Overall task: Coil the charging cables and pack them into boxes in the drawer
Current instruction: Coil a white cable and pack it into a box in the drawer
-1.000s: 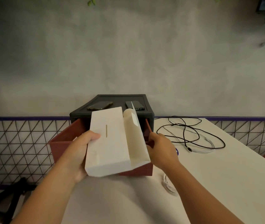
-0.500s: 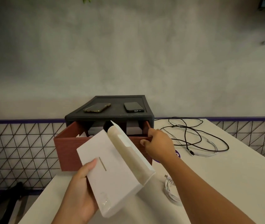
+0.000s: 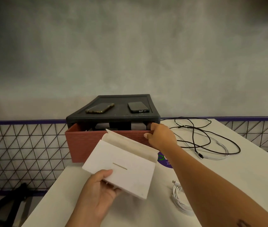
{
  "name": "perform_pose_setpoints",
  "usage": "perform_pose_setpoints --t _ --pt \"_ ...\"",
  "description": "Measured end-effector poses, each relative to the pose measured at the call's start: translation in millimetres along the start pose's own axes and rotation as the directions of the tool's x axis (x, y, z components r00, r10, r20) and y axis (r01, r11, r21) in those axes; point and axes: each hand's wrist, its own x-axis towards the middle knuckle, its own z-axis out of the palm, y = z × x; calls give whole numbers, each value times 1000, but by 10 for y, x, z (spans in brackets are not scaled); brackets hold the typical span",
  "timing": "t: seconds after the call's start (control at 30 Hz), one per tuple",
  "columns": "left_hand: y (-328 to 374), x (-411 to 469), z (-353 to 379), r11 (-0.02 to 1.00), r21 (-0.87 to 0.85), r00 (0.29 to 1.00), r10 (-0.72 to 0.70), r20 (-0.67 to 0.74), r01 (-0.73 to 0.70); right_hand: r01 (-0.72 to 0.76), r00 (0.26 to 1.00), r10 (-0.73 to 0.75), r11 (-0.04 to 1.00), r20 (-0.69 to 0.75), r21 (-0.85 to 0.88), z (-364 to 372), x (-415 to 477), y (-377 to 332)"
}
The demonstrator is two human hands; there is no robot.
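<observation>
My left hand [image 3: 99, 190] grips a flat white box [image 3: 123, 167] by its near corner, holding it above the white table [image 3: 228, 181] with its flap standing open. The red-brown drawer [image 3: 87, 143] juts out of a dark grey drawer unit [image 3: 113, 117]. My right hand [image 3: 160, 136] holds the drawer's front rim at its right corner, thumb on the outside. A coiled white cable [image 3: 180, 199] lies on the table under my right forearm. A tangle of black and white cables [image 3: 202, 140] sprawls to the right of the unit.
Two phones [image 3: 99, 108] [image 3: 138, 107] lie on top of the drawer unit. A purple round sticker [image 3: 165, 160] shows on the table beside the box. A wire mesh fence [image 3: 23, 153] borders the table's far and left sides, and a dark bag [image 3: 4, 205] sits on the floor.
My left hand has lowered the white box out of the drawer towards me and turned it flatter. The drawer looks pushed further in, with my right hand on its rim.
</observation>
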Motion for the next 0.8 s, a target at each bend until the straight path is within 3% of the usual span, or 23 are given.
perform_pose_setpoints --t 0.07,0.13,0.2,0.27,0.47,0.63,0.8 --pt "-36 55 9 1000 -14 1000 -8 -3 7 9 1000 -10 998 14 56 7 -9 59" --pt "-77 100 13 1000 -19 1000 -8 -1 8 3 1000 -10 968 26 250 10 -82 161" --pt "-124 143 15 1000 -20 1000 -3 7 3 -74 997 60 836 44 544 12 -196 293" --pt "-179 174 26 1000 -18 999 1 34 -1 -174 985 126 669 120 723 24 -340 462" --pt "-319 240 95 998 60 992 -2 125 -6 -276 940 -19 540 340 795 76 -764 764" --pt "-392 217 112 986 165 977 -5 212 -31 -207 962 -50 512 269 834 -15 -885 813" --pt "-310 252 -21 951 260 979 133 153 -169 -150 980 -37 510 196 847 -115 -1005 900"
